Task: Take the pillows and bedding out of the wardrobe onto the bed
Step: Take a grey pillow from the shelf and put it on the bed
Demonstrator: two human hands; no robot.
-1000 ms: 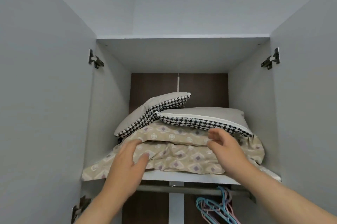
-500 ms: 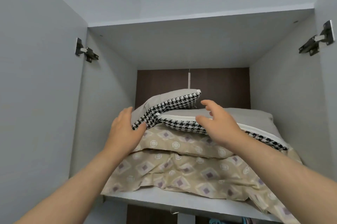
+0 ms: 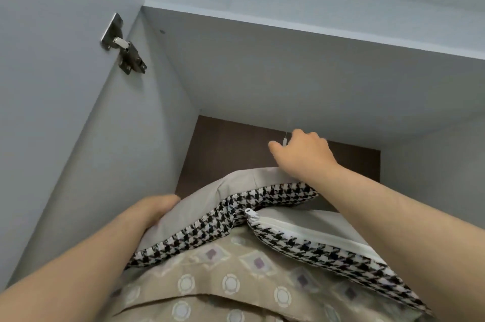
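Head view: left hand (image 3: 154,207) clamps the top pillow (image 3: 210,206) at its end; right hand (image 3: 305,156) at far corner, fingers hidden, grip unclear. Likely soft, light; hold both ends.

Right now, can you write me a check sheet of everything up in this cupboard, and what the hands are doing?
Surface: shelf hidden under the patterned bedding.
Job's things: upper pillow lies with its right end over the lower pillow; both sit on the bedding.
Clutter: nothing seen.
Hands: left hand grips the upper pillow's left edge; right hand reaches over its far edge, fingers curled, grip hidden.
Cables: nothing seen.
Surroundings: open door with hinge; dark back panel.
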